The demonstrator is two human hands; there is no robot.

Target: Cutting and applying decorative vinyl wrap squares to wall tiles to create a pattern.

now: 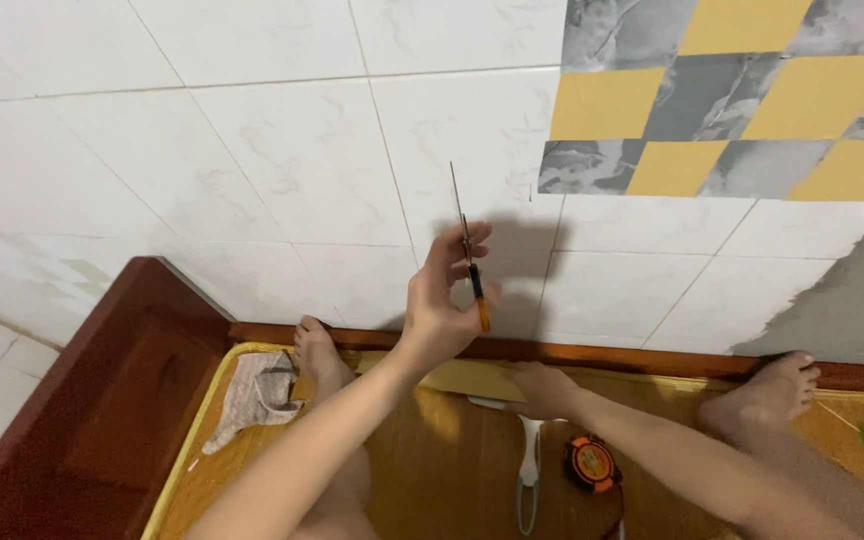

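Note:
My left hand (439,300) is raised in front of the white tiled wall and shut on a slim cutter knife (468,250) with an orange and black handle. Its long thin blade points up. My right hand (544,388) is low, near the foot of the wall, and lies flat, palm down, on a pale yellow sheet (462,378) that rests on the woven mat. White-handled scissors (529,470) and an orange and black tape measure (592,463) lie just below the right hand.
Grey marble and yellow square panels (732,90) cover the wall's upper right. A bare grey patch (852,300) shows at the right. My bare feet (314,350) (772,390) touch the dark wooden frame (132,380). A crumpled cloth (257,395) lies at the mat's left edge.

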